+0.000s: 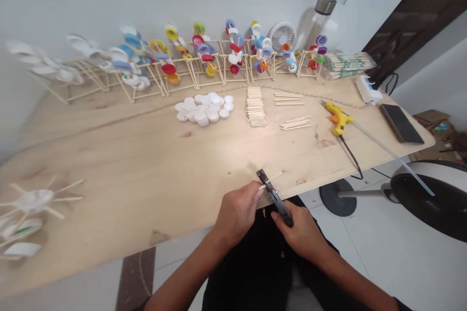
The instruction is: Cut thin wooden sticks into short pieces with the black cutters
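Observation:
At the table's front edge, my left hand (pixel 237 209) pinches a thin wooden stick (pixel 275 177) between thumb and fingers. The stick's far end points right, over the tabletop. My right hand (pixel 303 231) is closed around the handles of dark metal pliers (pixel 278 200). Their jaws lie across the stick, right beside my left fingertips; whether they press on it cannot be made out. Beyond my hands are a stack of short wooden sticks (pixel 256 107) and two small groups of longer sticks (pixel 289 99). White bottle caps (pixel 204 107) are heaped to their left.
Stick frames with coloured cap wheels (pixel 170 65) line the back. A yellow glue gun (pixel 339 117), a phone (pixel 401 124) and a power strip (pixel 368 90) lie right. A white hub with radiating sticks (pixel 35 200) sits left. A bottle (pixel 317 22) and small fan (pixel 282 37) stand behind.

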`<action>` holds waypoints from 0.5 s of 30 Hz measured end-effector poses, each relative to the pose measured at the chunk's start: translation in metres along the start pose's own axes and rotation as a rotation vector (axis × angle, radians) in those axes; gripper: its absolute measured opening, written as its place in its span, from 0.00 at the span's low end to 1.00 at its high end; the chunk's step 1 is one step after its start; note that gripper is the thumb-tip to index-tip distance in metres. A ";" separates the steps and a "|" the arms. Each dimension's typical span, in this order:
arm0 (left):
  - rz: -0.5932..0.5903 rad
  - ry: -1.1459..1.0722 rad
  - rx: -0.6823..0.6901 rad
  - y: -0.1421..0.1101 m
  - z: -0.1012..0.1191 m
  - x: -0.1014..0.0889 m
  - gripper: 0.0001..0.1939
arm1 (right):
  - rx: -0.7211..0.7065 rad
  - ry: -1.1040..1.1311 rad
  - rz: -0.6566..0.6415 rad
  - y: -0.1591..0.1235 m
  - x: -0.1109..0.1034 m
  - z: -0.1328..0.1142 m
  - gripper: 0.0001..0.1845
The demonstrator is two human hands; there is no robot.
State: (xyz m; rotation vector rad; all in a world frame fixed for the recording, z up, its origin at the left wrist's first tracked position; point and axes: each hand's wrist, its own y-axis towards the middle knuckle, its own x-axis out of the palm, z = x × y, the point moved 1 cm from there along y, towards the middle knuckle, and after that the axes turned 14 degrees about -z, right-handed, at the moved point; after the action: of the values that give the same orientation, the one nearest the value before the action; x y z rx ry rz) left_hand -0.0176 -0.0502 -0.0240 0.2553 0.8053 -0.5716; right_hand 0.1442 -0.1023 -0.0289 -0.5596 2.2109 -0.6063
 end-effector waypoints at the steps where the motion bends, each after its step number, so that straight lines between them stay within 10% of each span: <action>1: 0.040 -0.046 -0.015 0.001 0.002 -0.007 0.11 | 0.003 -0.011 -0.008 0.000 -0.001 0.001 0.11; 5: 0.114 -0.089 -0.009 0.016 0.008 -0.040 0.11 | 0.009 -0.062 -0.015 0.000 -0.003 0.003 0.09; 15: -0.465 0.081 -0.022 0.072 0.020 -0.043 0.17 | 0.046 -0.142 -0.034 -0.004 -0.007 0.003 0.10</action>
State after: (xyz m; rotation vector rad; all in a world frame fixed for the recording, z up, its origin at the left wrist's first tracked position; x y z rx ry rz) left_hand 0.0111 0.0168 0.0215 0.0685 0.9559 -0.9927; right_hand 0.1516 -0.1022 -0.0251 -0.5989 2.0534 -0.6149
